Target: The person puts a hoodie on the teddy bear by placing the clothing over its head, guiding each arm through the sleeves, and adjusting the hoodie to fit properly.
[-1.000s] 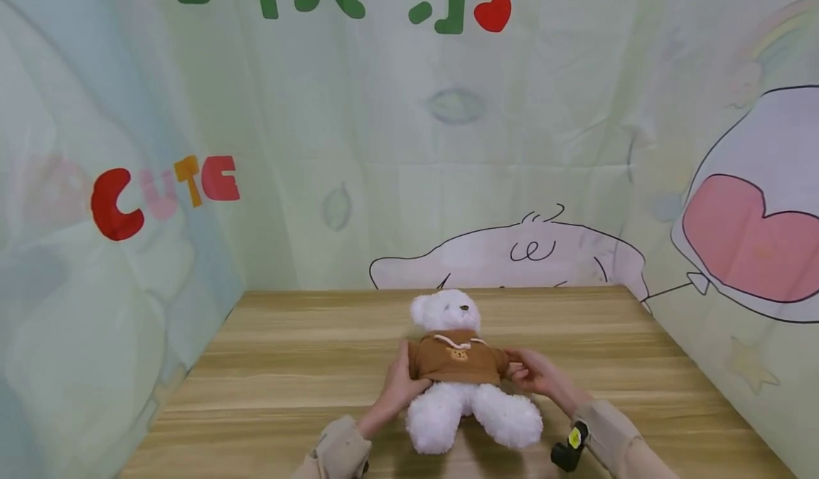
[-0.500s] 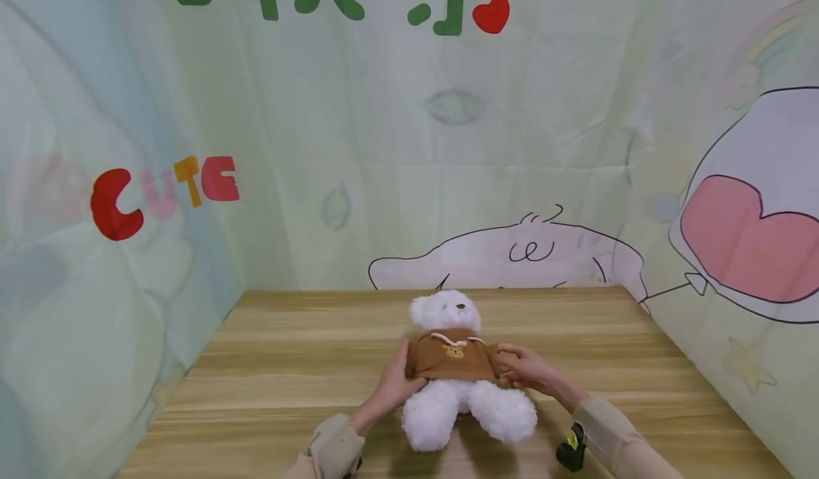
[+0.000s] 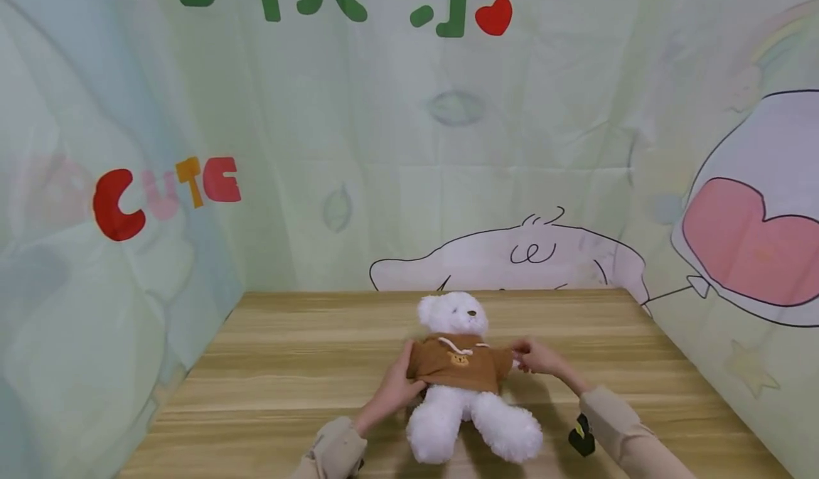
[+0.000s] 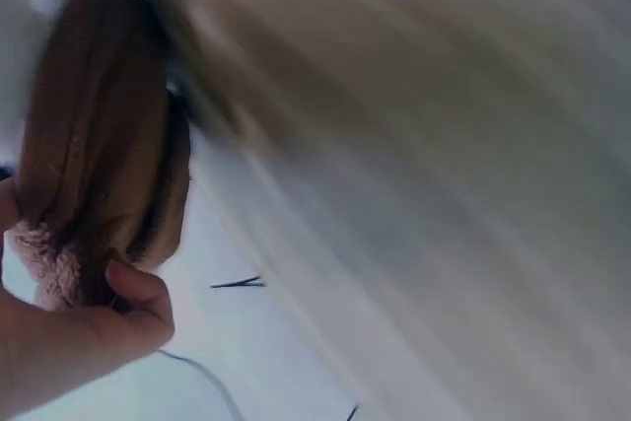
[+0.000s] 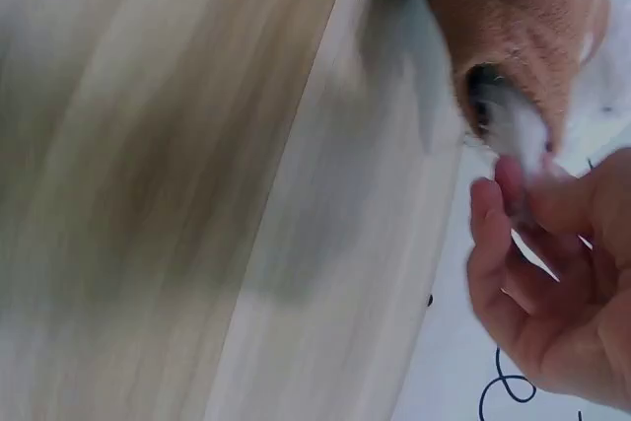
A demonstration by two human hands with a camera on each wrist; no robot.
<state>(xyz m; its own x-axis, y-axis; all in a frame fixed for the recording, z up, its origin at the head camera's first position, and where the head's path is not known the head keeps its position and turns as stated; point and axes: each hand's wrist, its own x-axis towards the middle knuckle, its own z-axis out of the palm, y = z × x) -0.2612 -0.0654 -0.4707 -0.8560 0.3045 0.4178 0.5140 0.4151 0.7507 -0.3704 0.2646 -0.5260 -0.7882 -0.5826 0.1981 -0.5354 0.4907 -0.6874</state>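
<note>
A white teddy bear (image 3: 441, 422) lies face up in the head view, dressed in a brown hoodie (image 3: 457, 374) with a white drawstring and a small bear face on the chest. My left hand (image 3: 397, 388) grips the hoodie's sleeve side on the left; in the left wrist view, its fingertips pinch the brown cloth (image 4: 99, 135). On the other side, my right hand (image 3: 537, 357) is at the end of the sleeve. The right wrist view shows the thumb and fingers pinching the white paw (image 5: 518, 135) that pokes from the sleeve opening (image 5: 488, 81).
The bear is on a wood-grain table (image 3: 307, 365). A printed cloth backdrop (image 3: 307, 109) rises along its back and both sides. A black wrist camera (image 3: 581, 436) hangs by the right sleeve cuff (image 3: 608, 411).
My right hand has moved outward from the sleeve to the white paw at its end. The bear has shifted slightly right. My left hand keeps its hold.
</note>
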